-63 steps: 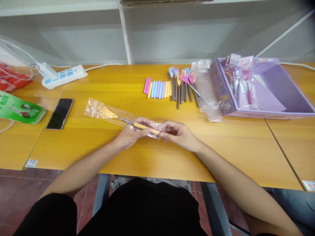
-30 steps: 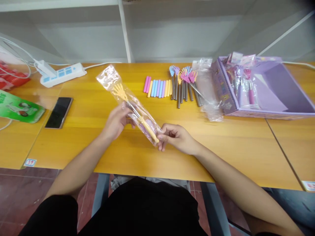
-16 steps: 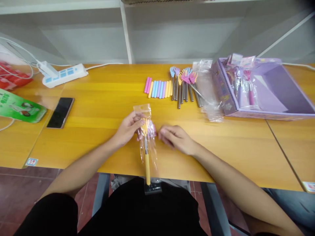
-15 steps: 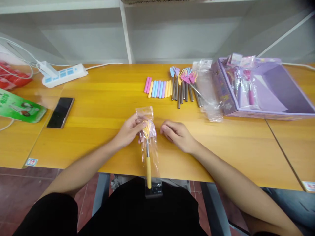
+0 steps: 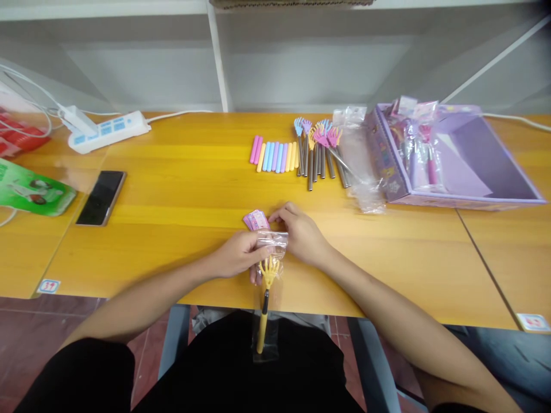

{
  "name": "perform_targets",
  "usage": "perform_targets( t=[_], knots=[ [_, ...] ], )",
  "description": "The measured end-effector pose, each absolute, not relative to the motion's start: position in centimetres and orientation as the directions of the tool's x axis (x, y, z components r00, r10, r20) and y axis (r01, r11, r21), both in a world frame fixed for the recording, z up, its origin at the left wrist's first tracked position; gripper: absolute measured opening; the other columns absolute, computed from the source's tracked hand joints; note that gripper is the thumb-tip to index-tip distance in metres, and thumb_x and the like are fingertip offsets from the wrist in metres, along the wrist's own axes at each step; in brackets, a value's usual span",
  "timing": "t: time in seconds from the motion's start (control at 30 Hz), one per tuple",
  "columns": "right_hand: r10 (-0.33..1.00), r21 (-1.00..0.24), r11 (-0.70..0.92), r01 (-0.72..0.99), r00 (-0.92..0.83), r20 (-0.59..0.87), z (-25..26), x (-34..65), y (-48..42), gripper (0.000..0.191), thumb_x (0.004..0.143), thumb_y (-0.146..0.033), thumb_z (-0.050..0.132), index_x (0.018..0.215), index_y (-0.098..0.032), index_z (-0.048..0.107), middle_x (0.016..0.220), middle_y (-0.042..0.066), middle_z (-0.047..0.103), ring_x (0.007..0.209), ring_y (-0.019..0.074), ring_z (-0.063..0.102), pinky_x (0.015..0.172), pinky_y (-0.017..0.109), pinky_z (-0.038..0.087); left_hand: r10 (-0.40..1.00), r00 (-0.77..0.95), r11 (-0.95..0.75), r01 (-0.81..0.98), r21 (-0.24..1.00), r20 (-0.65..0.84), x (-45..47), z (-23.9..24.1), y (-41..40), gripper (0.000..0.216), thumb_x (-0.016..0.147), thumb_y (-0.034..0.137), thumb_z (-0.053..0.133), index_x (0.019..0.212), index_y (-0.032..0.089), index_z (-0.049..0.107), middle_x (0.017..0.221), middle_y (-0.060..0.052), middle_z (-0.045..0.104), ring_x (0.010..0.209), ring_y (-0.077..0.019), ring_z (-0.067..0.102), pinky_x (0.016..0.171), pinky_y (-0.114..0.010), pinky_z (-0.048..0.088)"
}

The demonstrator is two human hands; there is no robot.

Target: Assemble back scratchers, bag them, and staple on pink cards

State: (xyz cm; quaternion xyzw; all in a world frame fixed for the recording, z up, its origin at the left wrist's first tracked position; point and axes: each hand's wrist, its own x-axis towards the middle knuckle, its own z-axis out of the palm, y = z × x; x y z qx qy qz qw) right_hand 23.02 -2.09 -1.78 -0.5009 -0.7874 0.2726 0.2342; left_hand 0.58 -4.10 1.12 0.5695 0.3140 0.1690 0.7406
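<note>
Held at its top by my left hand [image 5: 241, 255] is a clear plastic bag [image 5: 275, 241], hanging past the table's front edge. Inside it is a yellow back scratcher [image 5: 269, 271] with a hand-shaped head, a metal shaft and a yellow handle, head up. Just behind the bag, a small fanned stack of pink and purple cards [image 5: 255, 219] lies on the table. My right hand [image 5: 303, 234] is at the right edge of that stack with its fingers bent and drawn together. Its fingertips are partly hidden, and whether they grip a card does not show.
Coloured handle sleeves [image 5: 275, 156] lie in a row, beside several unbagged back scratchers [image 5: 321, 150] and clear bags [image 5: 357, 143]. A purple box [image 5: 469, 199] at right contains bagged scratchers. Leftward are a phone [image 5: 101, 198], a power strip [image 5: 109, 132] and a green package [image 5: 34, 186].
The bagged yellow scratcher has moved toward me and slightly right with my left hand. The card stack now shows on the table. My right hand has moved left to the stack's edge.
</note>
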Motion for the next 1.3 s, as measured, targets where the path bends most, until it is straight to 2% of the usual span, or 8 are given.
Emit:
perform_targets(
  t=[0.17, 0.37, 0.53, 0.73, 0.93, 1.03, 1.13, 1.3],
  knots=[
    [0.937, -0.691, 0.310, 0.653, -0.331, 0.108, -1.6, 22.5, -2.3, 0.021, 0.103, -0.042, 0.068, 0.102, -0.021, 0.068, 0.105, 0.008, 0.065, 0.089, 0.0216, 0.062, 0.081, 0.036, 0.046, 0.682, 0.697, 0.210, 0.102, 0.972, -0.221, 0.2, 0.8, -3.8, 0.052, 0.107, 0.066, 0.053, 0.094, 0.017, 0.063, 0.076, -0.003, 0.071, 0.054, -0.0136, 0.070, 0.050, -0.023, 0.055],
    [0.939, -0.632, 0.321, 0.706, -0.323, 0.116, -1.8, 22.1, -2.2, 0.021, 0.093, -0.035, 0.078, 0.092, -0.021, 0.062, 0.100, 0.006, 0.065, 0.083, 0.0203, 0.058, 0.076, 0.034, 0.042, 0.804, 0.577, 0.088, 0.123, 0.988, -0.144, -0.1, 1.1, -3.3, 0.075, 0.105, 0.076, 0.042, 0.082, 0.013, 0.075, 0.070, -0.008, 0.073, 0.058, -0.0149, 0.068, 0.057, -0.025, 0.055],
    [0.935, -0.744, 0.297, 0.599, -0.342, 0.097, -1.6, 23.0, -1.7, 0.033, 0.102, -0.038, 0.068, 0.076, -0.022, 0.055, 0.083, 0.002, 0.058, 0.073, 0.0169, 0.053, 0.069, 0.032, 0.040, 0.850, 0.512, 0.077, 0.105, 0.992, -0.120, -0.2, 1.4, -3.2, 0.059, 0.107, 0.069, 0.050, 0.090, 0.015, 0.070, 0.069, -0.005, 0.072, 0.057, -0.0148, 0.067, 0.056, -0.025, 0.054],
    [0.935, -0.815, 0.259, 0.518, -0.348, 0.075, -1.3, 23.9, -1.2, 0.041, 0.109, -0.049, 0.057, 0.078, -0.022, 0.063, 0.080, 0.002, 0.059, 0.074, 0.0184, 0.056, 0.072, 0.034, 0.042, 0.851, 0.508, 0.114, 0.072, 0.991, -0.135, -0.3, 1.3, -2.9, 0.041, 0.108, 0.058, 0.055, 0.094, 0.019, 0.062, 0.069, -0.001, 0.071, 0.053, -0.0119, 0.063, 0.055, -0.023, 0.053],
    [0.940, -0.857, 0.328, 0.398, -0.052, 0.337, 0.0, 24.2, -2.4, 0.047, 0.113, -0.054, 0.043, 0.079, -0.025, 0.056, 0.081, 0.005, 0.056, 0.081, 0.0228, 0.056, 0.079, 0.040, 0.048, 0.863, 0.481, 0.135, 0.075, 0.988, -0.155, -0.1, 0.7, -2.5, 0.041, 0.107, 0.056, 0.057, 0.091, 0.018, 0.062, 0.068, -0.001, 0.070, 0.052, -0.0113, 0.062, 0.053, -0.023, 0.051],
    [0.844, -0.768, 0.522, 0.372, -0.095, 0.528, 0.4, 24.3, -3.7, 0.033, 0.111, -0.047, 0.051, 0.091, -0.026, 0.068, 0.087, 0.008, 0.064, 0.085, 0.0256, 0.061, 0.079, 0.044, 0.052, 0.860, 0.485, 0.139, 0.075, 0.987, -0.158, 0.1, 0.6, -2.5, 0.043, 0.106, 0.058, 0.059, 0.091, 0.018, 0.063, 0.069, 0.000, 0.069, 0.052, -0.0105, 0.060, 0.051, -0.022, 0.049],
    [0.767, -0.682, 0.638, 0.358, -0.210, 0.607, 0.4, 24.0, -4.4, 0.011, 0.104, -0.037, 0.067, 0.106, -0.029, 0.074, 0.093, 0.009, 0.072, 0.084, 0.0260, 0.067, 0.074, 0.044, 0.056, 0.853, 0.504, 0.120, 0.058, 0.991, -0.133, 0.2, 0.7, -2.6, 0.043, 0.105, 0.058, 0.062, 0.091, 0.017, 0.063, 0.072, 0.000, 0.068, 0.055, -0.0099, 0.061, 0.053, -0.021, 0.050],
    [0.737, -0.663, 0.666, 0.342, -0.163, 0.656, 0.1, 23.2, -3.8, 0.011, 0.102, -0.021, 0.071, 0.111, -0.026, 0.072, 0.093, 0.005, 0.075, 0.079, 0.0193, 0.070, 0.070, 0.036, 0.058, 0.812, 0.565, 0.152, 0.038, 0.988, -0.146, 0.2, 0.6, -2.9, 0.036, 0.104, 0.053, 0.066, 0.110, 0.017, 0.065, 0.084, -0.002, 0.071, 0.064, -0.0109, 0.066, 0.059, -0.021, 0.054]
  ],
)
